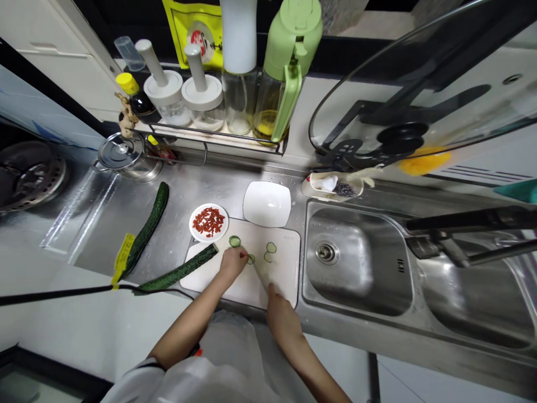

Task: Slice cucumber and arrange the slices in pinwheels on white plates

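My left hand (234,265) is closed in a pinch over the white cutting board (289,246). At its fingertips shows a small red piece, like the dried goji berries (208,222) on the round white plate (193,228). A thin cucumber slice (251,259) is right beside these fingertips. My right hand (282,313) is wrapped round the handle of a knife (260,276), whose blade points toward that slice. Further cucumber slices (271,247) lie to the right, and another slice (235,241) lies above my left hand. A cut cucumber (180,273) rests partly on the board's left side.
A white square dish (267,204) stands behind the board. The whole cucumber (149,229) lies left, by a yellow-tagged black cord (62,294). A double sink (361,263) is at right. Jars (202,103) and a green-topped oil bottle (289,56) line the shelf; a lidded pot (126,157) stands left.
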